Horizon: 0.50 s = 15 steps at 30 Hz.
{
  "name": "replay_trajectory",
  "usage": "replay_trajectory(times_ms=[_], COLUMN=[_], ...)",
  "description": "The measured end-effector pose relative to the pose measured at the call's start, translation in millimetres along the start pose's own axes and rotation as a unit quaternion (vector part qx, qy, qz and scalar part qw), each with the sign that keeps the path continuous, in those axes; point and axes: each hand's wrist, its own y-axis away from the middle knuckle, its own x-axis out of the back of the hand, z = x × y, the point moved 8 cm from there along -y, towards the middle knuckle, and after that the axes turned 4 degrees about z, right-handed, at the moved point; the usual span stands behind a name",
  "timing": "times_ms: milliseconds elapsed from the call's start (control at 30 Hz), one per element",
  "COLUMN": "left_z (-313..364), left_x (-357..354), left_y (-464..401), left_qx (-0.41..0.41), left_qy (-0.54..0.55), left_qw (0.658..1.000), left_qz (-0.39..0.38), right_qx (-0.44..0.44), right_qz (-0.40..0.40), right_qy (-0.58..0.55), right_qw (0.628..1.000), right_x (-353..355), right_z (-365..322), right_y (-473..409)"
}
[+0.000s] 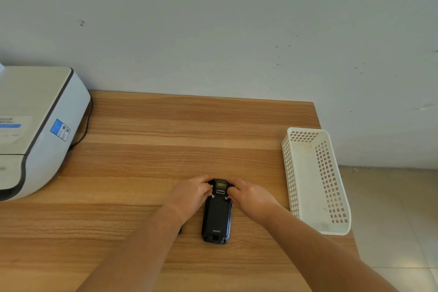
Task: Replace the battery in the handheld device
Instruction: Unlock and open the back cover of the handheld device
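A black handheld device (216, 218) lies face down on the wooden table (166, 140), its back cover on and its scanner window at the far end. My left hand (192, 194) grips the left side of its far end, fingers by the left screw. On the other side my right hand (251, 197) holds the right edge, fingertips at the right screw. A small dark object (180, 230), mostly hidden under my left forearm, lies just left of the device; I cannot tell what it is.
A white printer (35, 125) with a black cable stands at the table's left. A white perforated plastic basket (315, 180) with nothing in it sits at the right edge. The wall runs behind the table, and tiled floor lies to the right.
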Motion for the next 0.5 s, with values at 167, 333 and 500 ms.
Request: replay_trajectory(times_ms=[167, 333, 500], left_z=[-1.7, -0.5, -1.9], left_x=[0.2, 1.2, -0.9], left_y=[-0.1, -2.9, -5.8], left_qx=[0.013, 0.012, 0.012], left_qy=[0.002, -0.003, -0.007], left_qw=[1.000, 1.000, 1.000], left_qz=[0.009, 0.010, 0.003], right_qx=[0.023, 0.038, 0.046], right_qz=[0.008, 0.019, 0.037], right_qy=[0.006, 0.008, -0.004], right_qw=[1.000, 0.999, 0.998], right_x=[3.5, 5.1, 4.9], right_z=[-2.1, -3.0, -3.0], right_y=[-1.1, -2.0, -1.8])
